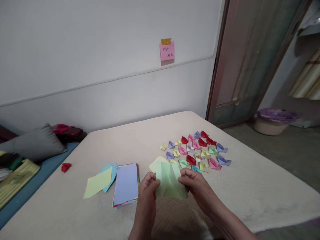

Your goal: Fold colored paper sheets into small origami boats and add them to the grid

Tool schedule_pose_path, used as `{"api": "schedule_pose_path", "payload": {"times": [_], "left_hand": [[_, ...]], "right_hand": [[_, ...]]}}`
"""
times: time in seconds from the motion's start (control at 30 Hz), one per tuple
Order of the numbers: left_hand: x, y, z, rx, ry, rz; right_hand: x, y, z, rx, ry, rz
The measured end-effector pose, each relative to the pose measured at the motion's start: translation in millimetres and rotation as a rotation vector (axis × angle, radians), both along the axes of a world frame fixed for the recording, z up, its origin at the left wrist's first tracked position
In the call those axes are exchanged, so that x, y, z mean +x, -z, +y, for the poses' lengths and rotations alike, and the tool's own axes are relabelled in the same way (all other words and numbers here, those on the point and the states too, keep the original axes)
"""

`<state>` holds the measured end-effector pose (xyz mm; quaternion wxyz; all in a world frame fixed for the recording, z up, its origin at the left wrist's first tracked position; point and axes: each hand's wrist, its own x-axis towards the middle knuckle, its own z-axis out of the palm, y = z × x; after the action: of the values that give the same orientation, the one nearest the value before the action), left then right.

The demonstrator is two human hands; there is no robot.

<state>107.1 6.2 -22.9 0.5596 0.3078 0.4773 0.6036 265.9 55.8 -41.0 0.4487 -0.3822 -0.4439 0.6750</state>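
A pale green sheet of paper with crease lines is held up between my two hands. My left hand pinches its left edge between thumb and fingers. On the opposite edge, my right hand has a like pinch. Just behind the green sheet lies a pale yellow paper, partly hidden by it. Beyond, several small folded paper boats in red, pink, purple, yellow, green and patterned paper stand in rows. Left of my left hand is a stack of coloured paper with a purple sheet on top.
Loose yellow and blue sheets lie left of the stack. A red folded paper piece sits near the left edge of the cloth-covered surface. A grey pillow is farther left. A pink note is taped to the wall.
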Motion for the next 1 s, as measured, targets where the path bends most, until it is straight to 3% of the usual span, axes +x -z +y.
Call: {"api": "schedule_pose_path", "payload": {"times": [0.3, 0.6, 0.67, 0.77, 0.9, 1.0], "left_hand": [[-9.0, 1.6, 3.6, 0.036, -0.069, -0.081], [-29.5, 14.5, 9.5, 0.12, -0.192, 0.08], [-29.0, 16.6, 10.6, 0.102, -0.238, 0.1], [-27.2, 17.1, 11.4, 0.085, -0.319, 0.064], [-27.7, 14.5, 11.8, 0.096, -0.345, -0.117], [-29.0, 11.4, 12.7, 0.101, -0.347, -0.245]], "right_hand": [[6.3, -7.9, 3.4, 0.064, 0.08, -0.097], [13.7, -4.3, 8.5, 0.289, 0.145, -0.245], [12.6, -4.8, 4.9, 0.403, 0.184, -0.289], [11.4, -2.9, -1.6, 0.702, 0.243, -0.38], [10.8, 4.5, -8.7, 1.13, 0.271, -0.516], [10.0, 8.3, -11.6, 1.286, 0.278, -0.628]]}}
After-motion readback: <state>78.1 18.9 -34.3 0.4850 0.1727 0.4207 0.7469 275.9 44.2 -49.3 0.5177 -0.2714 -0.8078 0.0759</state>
